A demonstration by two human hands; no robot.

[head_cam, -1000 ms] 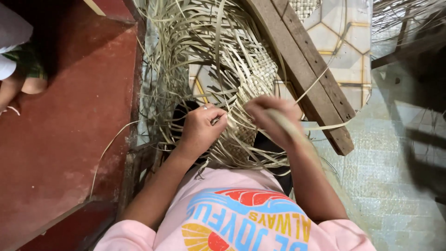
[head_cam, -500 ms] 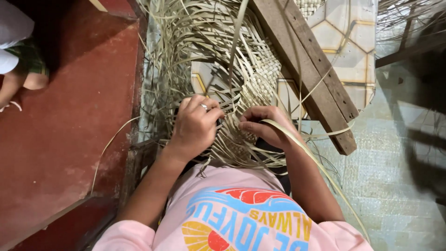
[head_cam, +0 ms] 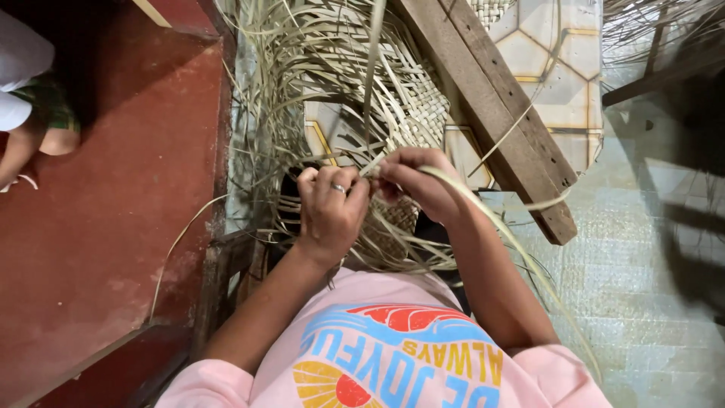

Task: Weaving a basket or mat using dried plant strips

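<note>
A half-woven mat of pale dry straw strips lies in front of me, with loose strips fanning out around its edge. My left hand, a ring on one finger, is curled over loose strips at the mat's near edge. Close beside it, my right hand pinches a long straw strip that trails down past my right forearm. The fingertips of both hands almost touch. My pink printed shirt fills the bottom of the view.
A thick wooden plank lies diagonally across the mat and the patterned tile. A red floor spreads to the left, where another person's foot and clothing show. A dark wooden frame sits by my left arm.
Both hands have drawn together over the mat's near edge. The right hand has swung left, pulling the long strip toward the left hand.
</note>
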